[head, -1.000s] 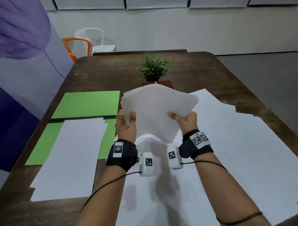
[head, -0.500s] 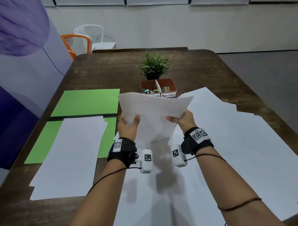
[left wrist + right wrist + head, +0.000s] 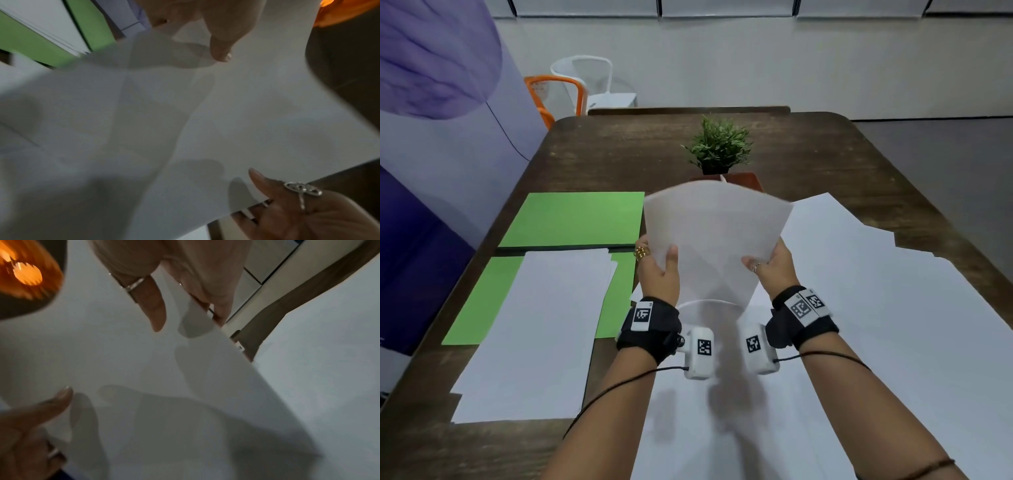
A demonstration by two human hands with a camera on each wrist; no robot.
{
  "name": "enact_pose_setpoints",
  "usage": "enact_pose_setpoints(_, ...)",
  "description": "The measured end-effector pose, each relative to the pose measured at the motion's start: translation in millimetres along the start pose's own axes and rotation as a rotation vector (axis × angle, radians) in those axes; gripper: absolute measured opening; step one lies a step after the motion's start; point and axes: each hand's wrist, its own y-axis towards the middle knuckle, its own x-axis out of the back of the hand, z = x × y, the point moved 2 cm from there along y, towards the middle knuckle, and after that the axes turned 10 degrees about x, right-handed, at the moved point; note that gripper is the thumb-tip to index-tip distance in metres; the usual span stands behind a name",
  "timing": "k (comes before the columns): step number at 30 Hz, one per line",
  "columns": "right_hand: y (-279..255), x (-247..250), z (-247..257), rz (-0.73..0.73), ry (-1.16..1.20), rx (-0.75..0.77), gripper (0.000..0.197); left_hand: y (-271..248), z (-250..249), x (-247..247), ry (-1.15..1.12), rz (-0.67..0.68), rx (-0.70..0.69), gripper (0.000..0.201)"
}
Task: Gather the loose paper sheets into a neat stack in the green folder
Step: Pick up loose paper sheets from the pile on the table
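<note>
I hold a bundle of white sheets [image 3: 714, 240] upright above the table, blurred by motion. My left hand [image 3: 659, 270] grips its left edge, thumb in front, and my right hand [image 3: 774, 265] grips its right edge. The wrist views show the same bundle [image 3: 226, 113] [image 3: 123, 369] with thumbs on the near face and fingers behind. The green folder [image 3: 575, 219] lies open at the left, and a stack of sheets [image 3: 541, 329] rests on its near half. More loose sheets [image 3: 893, 325] cover the table at the right and under my arms.
A small potted plant [image 3: 717, 147] and a brown paper-clip box [image 3: 746, 180] stand just behind the held bundle. A purple wall [image 3: 431, 171] runs along the table's left edge. Orange [image 3: 554, 92] and white chairs sit beyond the far left corner.
The bundle dropped lower half a second ago, uncovering the clip box, and has since risen to hide most of it. Both hands keep their grip on its edges.
</note>
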Motion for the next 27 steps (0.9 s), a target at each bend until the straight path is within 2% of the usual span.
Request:
enact_pose_setpoints(2,-6.6,-4.8,-15.9,0.108,-0.149,-0.034,0.047,-4.8,17.7,5.7,0.117,0.002,0.072,0.042)
enact_pose_setpoints(4,-9.9,-10.1,-26.0,0.127,-0.246,-0.053,0.047,-6.6,25.3,11.8,0.214,0.017,0.111,0.042)
enact_pose_setpoints(7,-8.8,-23.7,-20.5,0.117,-0.224,-0.055,0.044,2.7,10.0,31.2,0.32,0.005,0.024,0.034)
enact_pose_setpoints(10,-7.1,-52.4,-11.1,0.171,-0.194,-0.037,0.045,26.7,-4.2,67.1,0.416,-0.027,-0.03,0.032)
enact_pose_setpoints(14,-16.5,-124.6,-22.1,0.332,-0.274,-0.087,0.039,69.1,8.8,132.5,0.709,-0.046,0.109,0.036)
enact_pose_setpoints(18,-34.9,-208.1,-52.6,0.433,-0.342,-0.232,0.042,113.0,51.7,202.8,0.974,0.04,0.299,0.036)
enact_pose_setpoints(23,-65.5,-275.2,-89.8,0.479,-0.47,-0.382,0.05,124.9,116.8,258.6,1.254,0.046,0.597,0.061)
enact_pose_setpoints(25,-75.0,-285.9,-97.9,0.436,-0.52,-0.392,0.06,121.1,128.1,268.3,1.376,0.005,0.702,0.089)
enact_pose_setpoints(27,-81.8,-291.0,-101.5,0.392,-0.546,-0.345,0.071,125.4,131.7,277.6,1.368,-0.023,0.758,0.114)
